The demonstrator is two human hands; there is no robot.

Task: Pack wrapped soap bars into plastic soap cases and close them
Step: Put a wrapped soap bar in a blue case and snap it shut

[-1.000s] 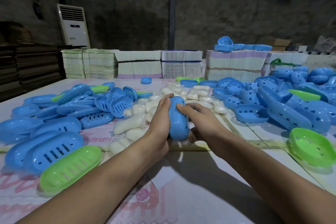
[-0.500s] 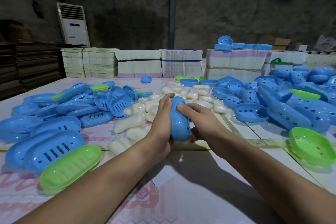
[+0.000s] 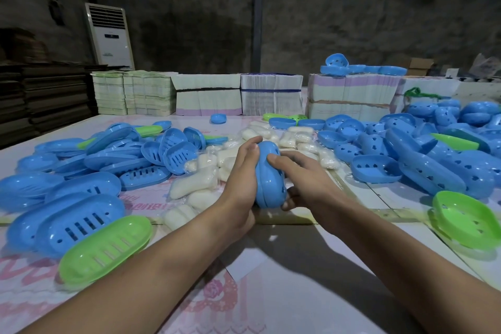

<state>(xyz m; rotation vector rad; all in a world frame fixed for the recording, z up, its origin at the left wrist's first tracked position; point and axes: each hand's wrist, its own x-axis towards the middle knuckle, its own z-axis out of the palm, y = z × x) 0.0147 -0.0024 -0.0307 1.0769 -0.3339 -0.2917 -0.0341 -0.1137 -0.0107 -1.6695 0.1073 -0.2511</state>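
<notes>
A closed blue soap case (image 3: 268,175) stands on its edge at the middle of the table, squeezed between both my hands. My left hand (image 3: 241,173) grips its left side, fingers curled over the top end. My right hand (image 3: 303,176) grips its right side, thumb under the near end. What is inside the case is hidden. Behind it lies a heap of white wrapped soap bars (image 3: 198,182).
Blue slotted case halves (image 3: 78,211) and a green one (image 3: 105,247) lie at the left. More blue halves (image 3: 431,171) are piled at the right, with a green half (image 3: 466,219) near the edge. Stacks of flat cartons (image 3: 271,95) line the table's far side.
The case stays between both hands at the same spot. It has tipped very slightly; otherwise nothing has visibly moved.
</notes>
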